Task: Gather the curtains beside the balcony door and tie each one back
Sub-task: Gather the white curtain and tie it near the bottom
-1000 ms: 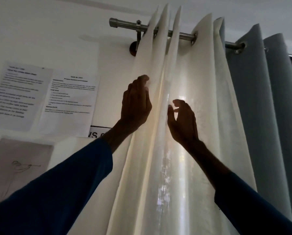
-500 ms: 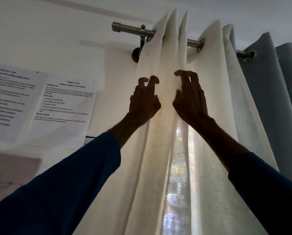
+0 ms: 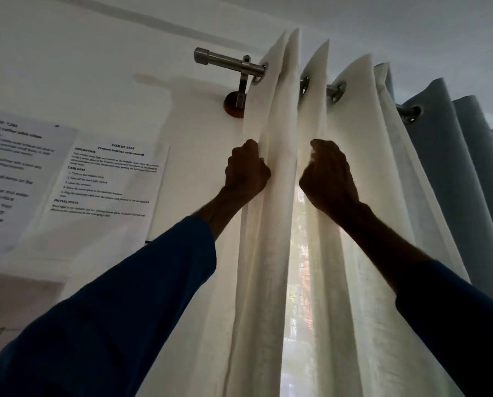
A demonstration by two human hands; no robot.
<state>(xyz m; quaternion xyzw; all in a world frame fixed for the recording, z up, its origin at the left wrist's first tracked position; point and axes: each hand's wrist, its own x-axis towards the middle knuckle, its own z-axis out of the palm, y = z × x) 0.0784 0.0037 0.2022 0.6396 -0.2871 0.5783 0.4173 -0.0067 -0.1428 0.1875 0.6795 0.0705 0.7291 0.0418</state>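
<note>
Gathering is the step in hand. Head view: cream, semi-sheer eyelet curtain [image 3: 354, 224] hangs from a brushed-metal curtain rod [image 3: 228, 60] across centre and right of frame, bunched in upright pleats. Left hand [image 3: 246, 173], at centre, is fisted, its fingers curled tight round the leftmost pleat. Right hand [image 3: 330, 176], just right of centre, is likewise clenched on the neighbouring fold; a narrow bright gap lies between the two. Grey-blue heavy curtain [image 3: 454, 181] hangs untouched at far right of frame. Printed paper sheets [image 3: 110, 179] are stuck to the wall at left.

Judgement: next move calls for drawing both fists together to compress the pleats, then working down to where a tie would sit. No tie-back, cord or hook is visible. Lower curtain lengths are cut off at the bottom edge, the balcony door is hidden behind fabric, and fingertips are lost in shadow.
</note>
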